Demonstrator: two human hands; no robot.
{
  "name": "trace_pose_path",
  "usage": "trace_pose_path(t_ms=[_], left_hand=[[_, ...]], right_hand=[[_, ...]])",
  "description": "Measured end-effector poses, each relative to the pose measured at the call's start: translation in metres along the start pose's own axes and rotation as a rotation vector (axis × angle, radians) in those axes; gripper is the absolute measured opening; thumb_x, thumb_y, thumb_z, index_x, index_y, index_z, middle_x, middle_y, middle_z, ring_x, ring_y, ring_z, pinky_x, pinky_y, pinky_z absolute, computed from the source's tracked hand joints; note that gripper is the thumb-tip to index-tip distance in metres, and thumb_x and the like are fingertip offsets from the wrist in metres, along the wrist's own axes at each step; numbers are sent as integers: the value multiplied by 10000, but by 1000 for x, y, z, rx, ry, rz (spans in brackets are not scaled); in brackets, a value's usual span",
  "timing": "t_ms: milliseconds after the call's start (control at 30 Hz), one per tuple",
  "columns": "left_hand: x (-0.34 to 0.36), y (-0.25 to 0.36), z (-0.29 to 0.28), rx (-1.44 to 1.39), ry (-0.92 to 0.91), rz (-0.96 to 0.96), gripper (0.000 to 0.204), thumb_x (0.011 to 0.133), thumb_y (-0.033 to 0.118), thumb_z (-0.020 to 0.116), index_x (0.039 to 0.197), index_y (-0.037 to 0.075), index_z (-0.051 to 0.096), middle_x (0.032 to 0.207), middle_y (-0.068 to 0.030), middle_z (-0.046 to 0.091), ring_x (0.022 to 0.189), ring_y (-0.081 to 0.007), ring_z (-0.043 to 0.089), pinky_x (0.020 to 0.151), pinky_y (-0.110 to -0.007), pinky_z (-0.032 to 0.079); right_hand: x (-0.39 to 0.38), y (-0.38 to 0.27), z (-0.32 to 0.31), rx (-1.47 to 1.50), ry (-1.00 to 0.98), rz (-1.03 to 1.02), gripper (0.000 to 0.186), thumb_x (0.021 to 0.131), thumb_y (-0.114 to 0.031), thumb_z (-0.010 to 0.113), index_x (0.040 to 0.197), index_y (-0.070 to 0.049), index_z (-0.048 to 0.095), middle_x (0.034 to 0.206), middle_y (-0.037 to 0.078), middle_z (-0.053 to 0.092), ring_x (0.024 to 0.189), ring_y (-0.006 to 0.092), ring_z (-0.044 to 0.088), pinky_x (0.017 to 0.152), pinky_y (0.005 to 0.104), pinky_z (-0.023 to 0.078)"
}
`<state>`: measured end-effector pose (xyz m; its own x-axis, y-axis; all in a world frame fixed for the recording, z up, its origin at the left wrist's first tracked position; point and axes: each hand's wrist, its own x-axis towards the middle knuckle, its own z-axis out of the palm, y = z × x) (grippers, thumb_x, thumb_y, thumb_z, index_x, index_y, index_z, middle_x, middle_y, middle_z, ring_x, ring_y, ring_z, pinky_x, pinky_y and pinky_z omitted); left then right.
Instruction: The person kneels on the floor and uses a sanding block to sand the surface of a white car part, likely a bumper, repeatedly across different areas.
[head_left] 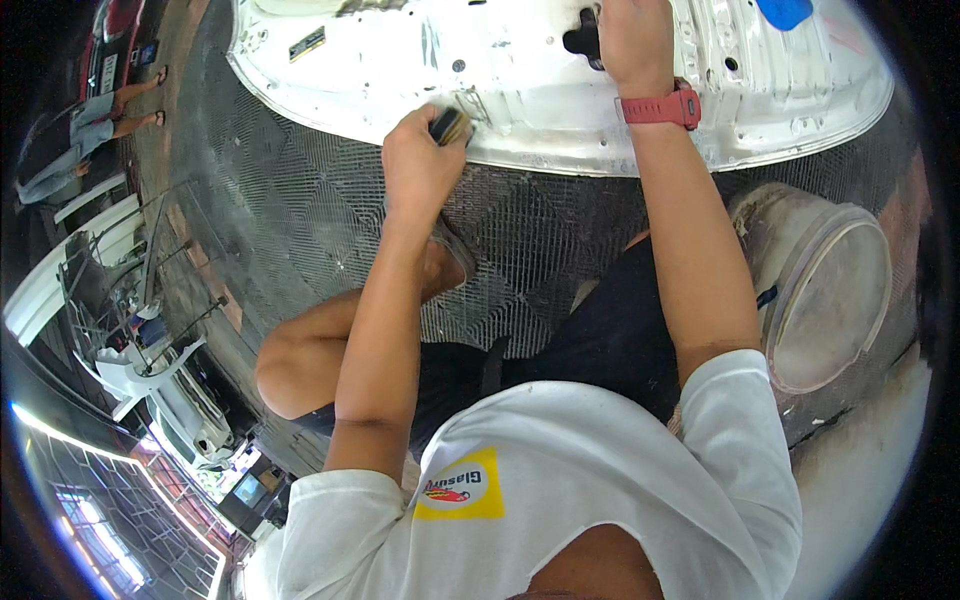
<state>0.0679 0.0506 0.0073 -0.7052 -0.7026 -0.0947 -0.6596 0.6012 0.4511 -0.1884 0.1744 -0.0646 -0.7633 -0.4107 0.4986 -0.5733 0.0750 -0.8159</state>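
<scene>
A white car body panel (540,110) with holes and pressed ridges lies across the top of the view. Close to its near edge, my left hand (418,160) is closed around a small dark block with a yellowish-brown edge (450,126), which looks like a sanding block. My right hand (637,45), with a red watch (662,108) on the wrist, is over the panel beside a dark cut-out (582,40). The upper edge of the view cuts that hand off and its fingers are mostly hidden, so whether it grips anything does not show.
A dusty plastic bucket (757,225) stands on the right, by my right arm. Ribbed dark matting (310,200) covers the floor under the panel. On the panel's upper right is a blue patch (785,12). Another person's legs (125,110) and loose car parts (150,375) show at left.
</scene>
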Motion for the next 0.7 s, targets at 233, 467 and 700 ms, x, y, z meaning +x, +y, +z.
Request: trace_pose_path(t_ms=[233, 467, 700], left_hand=[[-8, -1, -9, -691, 148, -227, 300, 918, 170, 921, 1096, 0, 749, 933, -17, 753, 811, -86, 630, 752, -282, 519], [-12, 10, 17, -556, 259, -193, 179, 1008, 155, 821, 1034, 0, 736, 816, 13, 667, 723, -78, 558, 691, -280, 486], [-3, 17, 28, -419, 317, -162, 189, 978, 133, 848, 1040, -3, 732, 909, -44, 737, 808, -106, 617, 768, -303, 538]], right_hand=[[-8, 26, 7, -367, 27, -197, 422, 1031, -163, 624, 1436, -73, 700, 1406, 157, 738, 1352, 310, 655, 1179, 430, 487], [4, 4, 0, -548, -40, -194, 305, 973, -205, 667, 1247, -102, 751, 1190, 150, 768, 1145, 347, 717, 999, 491, 556], [9, -14, -5, -640, -179, -105, 274, 986, -205, 653, 1216, -95, 753, 1157, 150, 765, 1115, 351, 718, 980, 483, 561]])
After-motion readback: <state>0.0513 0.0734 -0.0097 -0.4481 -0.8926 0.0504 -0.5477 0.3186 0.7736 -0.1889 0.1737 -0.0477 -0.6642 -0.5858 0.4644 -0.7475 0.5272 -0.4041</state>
